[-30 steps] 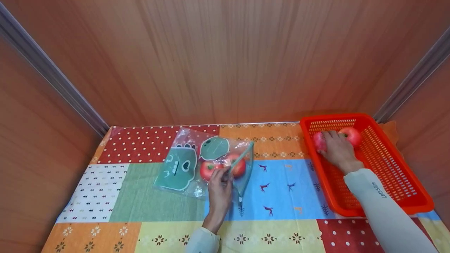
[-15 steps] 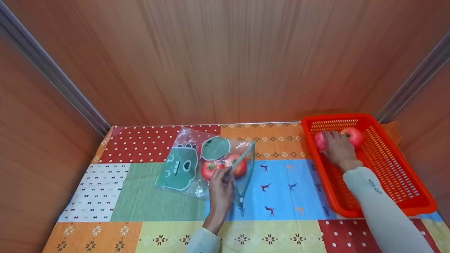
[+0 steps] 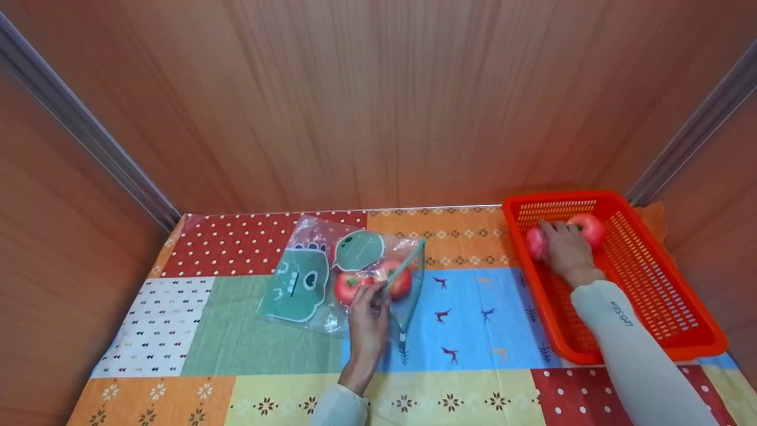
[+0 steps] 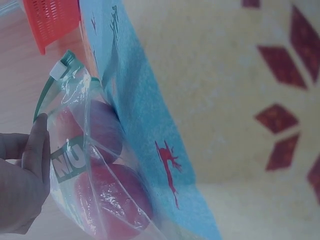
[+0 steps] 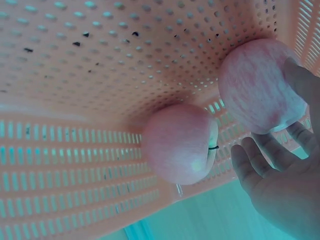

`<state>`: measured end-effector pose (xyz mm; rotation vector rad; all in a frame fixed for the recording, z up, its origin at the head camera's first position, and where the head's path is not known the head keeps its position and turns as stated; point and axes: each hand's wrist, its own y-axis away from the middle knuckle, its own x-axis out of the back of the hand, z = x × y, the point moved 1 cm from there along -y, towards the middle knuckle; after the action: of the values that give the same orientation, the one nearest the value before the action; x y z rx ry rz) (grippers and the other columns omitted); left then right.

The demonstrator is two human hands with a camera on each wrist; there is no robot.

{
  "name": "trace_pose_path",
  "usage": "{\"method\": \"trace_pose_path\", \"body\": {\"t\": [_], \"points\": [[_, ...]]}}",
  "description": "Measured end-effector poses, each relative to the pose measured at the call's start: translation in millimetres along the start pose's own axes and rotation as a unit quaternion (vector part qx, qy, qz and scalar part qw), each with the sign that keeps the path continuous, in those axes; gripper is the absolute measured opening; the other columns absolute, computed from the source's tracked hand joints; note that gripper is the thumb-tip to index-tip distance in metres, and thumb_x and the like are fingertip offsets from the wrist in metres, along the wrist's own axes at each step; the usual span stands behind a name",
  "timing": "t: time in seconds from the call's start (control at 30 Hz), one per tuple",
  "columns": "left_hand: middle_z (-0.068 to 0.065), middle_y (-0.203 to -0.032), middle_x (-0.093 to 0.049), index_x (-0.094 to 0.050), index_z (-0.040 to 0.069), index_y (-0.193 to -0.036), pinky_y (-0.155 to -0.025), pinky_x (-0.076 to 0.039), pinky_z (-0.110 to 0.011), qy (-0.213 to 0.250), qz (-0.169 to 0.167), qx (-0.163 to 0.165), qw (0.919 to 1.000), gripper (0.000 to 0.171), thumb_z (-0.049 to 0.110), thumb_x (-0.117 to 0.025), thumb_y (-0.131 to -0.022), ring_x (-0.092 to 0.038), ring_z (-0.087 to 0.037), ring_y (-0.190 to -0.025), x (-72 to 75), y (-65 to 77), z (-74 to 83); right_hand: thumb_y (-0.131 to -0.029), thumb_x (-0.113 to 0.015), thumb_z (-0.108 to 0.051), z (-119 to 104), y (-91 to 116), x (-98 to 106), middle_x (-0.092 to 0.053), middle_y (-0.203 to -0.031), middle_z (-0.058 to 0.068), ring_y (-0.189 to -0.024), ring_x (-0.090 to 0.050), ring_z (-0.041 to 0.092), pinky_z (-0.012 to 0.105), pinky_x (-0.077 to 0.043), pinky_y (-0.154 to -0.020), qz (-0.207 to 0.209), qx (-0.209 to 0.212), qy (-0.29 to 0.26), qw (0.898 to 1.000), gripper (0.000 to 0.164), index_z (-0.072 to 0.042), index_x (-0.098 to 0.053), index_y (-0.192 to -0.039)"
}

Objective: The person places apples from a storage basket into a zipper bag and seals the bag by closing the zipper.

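Left hand point(image 3: 368, 319) pinches edge of clear zip bag point(image 3: 295, 287), two apples point(image 3: 348, 288) inside; letters point(image 4: 70, 164) readable only in left wrist view. Right hand point(image 3: 568, 251), curled, grips apple point(image 3: 536, 244) in red basket point(image 3: 541, 319), second apple point(image 3: 591, 229) near.

Your left hand point(image 3: 368, 322) pinches a clear, green-printed zip bag point(image 3: 307, 287), lying open-mouthed with two red apples point(image 3: 349, 287) inside. Your right hand point(image 3: 566, 251) grips a pinkish apple point(image 5: 260, 85) in the basket point(image 3: 547, 322).
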<state>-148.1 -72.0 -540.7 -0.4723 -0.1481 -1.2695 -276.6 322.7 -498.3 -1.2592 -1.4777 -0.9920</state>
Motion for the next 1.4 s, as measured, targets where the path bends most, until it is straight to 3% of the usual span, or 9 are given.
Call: {"method": "trace_pose_path", "body": {"t": [0.3, 0.7, 1.2, 1.4], "points": [[-0.006, -0.108, -0.068, -0.073, 0.005, -0.125, -0.086, -0.063, -0.031, -0.002, 0.003, 0.002, 1.0000, 0.035, -0.008, -0.074, -0.093, -0.069, -0.018, -0.094, 1.5, -1.4, 0.4, -0.088, -0.080, -0.001, -1.2, -0.6, -1.3, -0.053, -0.135, 0.035, -0.121, -0.049, 0.054, 0.074, -0.046, -0.103, 0.009, 0.012, 0.027, 1.000, 0.078, 0.004, -0.043, -0.156], [-0.005, -0.107, -0.067, -0.073, 0.004, -0.125, -0.079, -0.061, -0.025, 0.006, 0.002, 0.005, 1.0000, 0.036, -0.011, -0.072, -0.092, -0.067, -0.017, -0.092, 1.7, -1.9, -4.4, -0.087, -0.080, -0.002, -6.0, 0.0, -3.8, -0.059, -0.121, 0.032, -0.109, -0.056, 0.052, 0.071, -0.054, -0.095, 0.000, 0.004, -0.009, 1.000, 0.068, -0.001, -0.050, -0.148], [-0.004, -0.108, -0.067, -0.074, 0.004, -0.124, -0.084, -0.062, -0.029, 0.001, 0.001, 0.001, 1.0000, 0.034, -0.010, -0.072, -0.093, -0.066, -0.017, -0.093, 0.3, 0.2, -4.0, -0.090, -0.080, -0.005, -6.9, 7.8, -1.6, -0.060, -0.120, 0.029, -0.109, -0.058, 0.049, 0.068, -0.056, -0.095, -0.011, -0.006, -0.018, 1.000, 0.066, -0.002, -0.051, -0.149], [-0.004, -0.108, -0.067, -0.074, 0.004, -0.125, -0.077, -0.059, -0.023, -0.002, -0.003, 0.006, 1.0000, 0.035, -0.011, -0.072, -0.093, -0.064, -0.015, -0.090, 0.2, -2.2, -5.1, -0.089, -0.079, -0.005, -8.6, 7.2, -0.5, -0.063, -0.113, 0.030, -0.103, -0.060, 0.048, 0.068, -0.056, -0.094, -0.001, 0.016, 0.002, 1.000, 0.053, 0.002, -0.057, -0.137]]}}
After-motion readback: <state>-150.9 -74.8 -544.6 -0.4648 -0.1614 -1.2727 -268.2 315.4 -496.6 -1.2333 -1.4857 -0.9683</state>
